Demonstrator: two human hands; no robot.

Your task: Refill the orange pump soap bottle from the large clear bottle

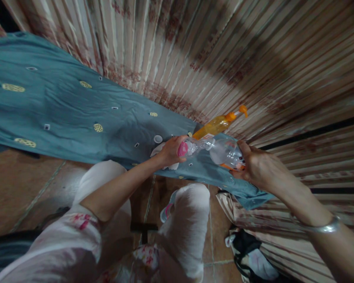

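My left hand (171, 151) is closed around a small clear plastic bottle (192, 147) with a pink label. That bottle lies on its side in the air, its neck pointing right. My right hand (255, 164) grips the base of a larger clear plastic bottle (224, 151), tilted with its neck toward the left. The two necks meet mouth to mouth; whether liquid passes between them I cannot tell. Just behind them stands a pump bottle (214, 126) of yellow-orange liquid with an orange pump head. A white crumpled cloth or tissue (157, 150) lies beside my left hand.
A narrow surface is covered by a blue-green cloth (67, 106) with yellow patterns. A small white round cap or cup (157, 139) sits on it. Pleated curtains (171, 51) hang close behind. Dark and white fabric items (250, 251) lie on the tiled floor (26, 188).
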